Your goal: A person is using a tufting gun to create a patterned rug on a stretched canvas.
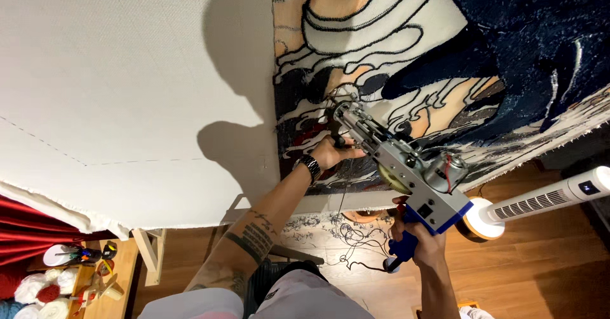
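A tufting gun (406,173) with a silver metal body and a blue grip points its needle at a stretched canvas (127,71). My right hand (419,243) grips the blue handle at the gun's rear. My left hand (333,152), with a dark watch on its wrist, holds the black front handle under the barrel. The needle tip touches the tufted picture (445,58), a design in navy, white, orange and dark red yarn. Yarn strands run toward the gun's front.
A white tower fan (546,198) leans at the right on the wooden floor (527,274). Loose yarn scraps (346,246) lie below the frame. Yarn balls and small tools (63,274) sit on a low table at the bottom left beside red cloth (25,236).
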